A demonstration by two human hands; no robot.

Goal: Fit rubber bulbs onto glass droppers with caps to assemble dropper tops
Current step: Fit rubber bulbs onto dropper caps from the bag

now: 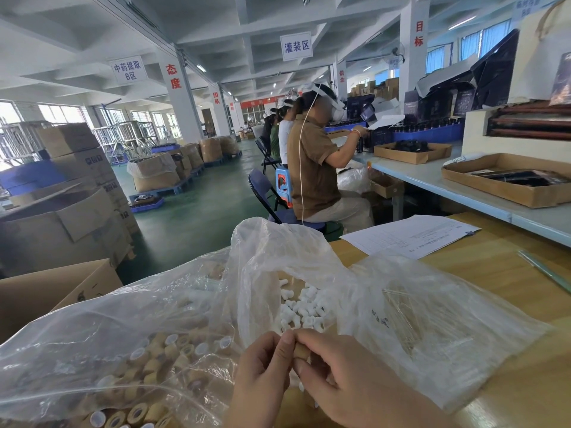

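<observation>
Nearest, at the bottom edge: left hand (262, 375) and right hand (349, 384) meeting fingertip to fingertip, both pinching one tan cap (299, 353) between thumb and curled fingers. Whether a bulb already seated in it, impossible to tell, the fingers hiding most of it. Just left of the hands, a clear plastic bag (92, 329) lying open and heaped with more caps (154, 366), tan outside, white inside. Just beyond the hands, in the folds of a second bag (272, 242), a loose pile of white rubber bulbs (304, 307). To the right, a third bag (463, 350) lying flat, thin glass droppers (398, 304) showing faintly through the film. All three bags on a wooden table (494, 273). Farther back on the same table, a printed sheet of paper (411, 234); at the far right, a thin greenish strip (543, 268). Left of the table, an open cardboard box (46, 291). Beyond, a seated person in a brown shirt (312, 168) at a long pale bench (432, 177), well apart from the bags.
</observation>
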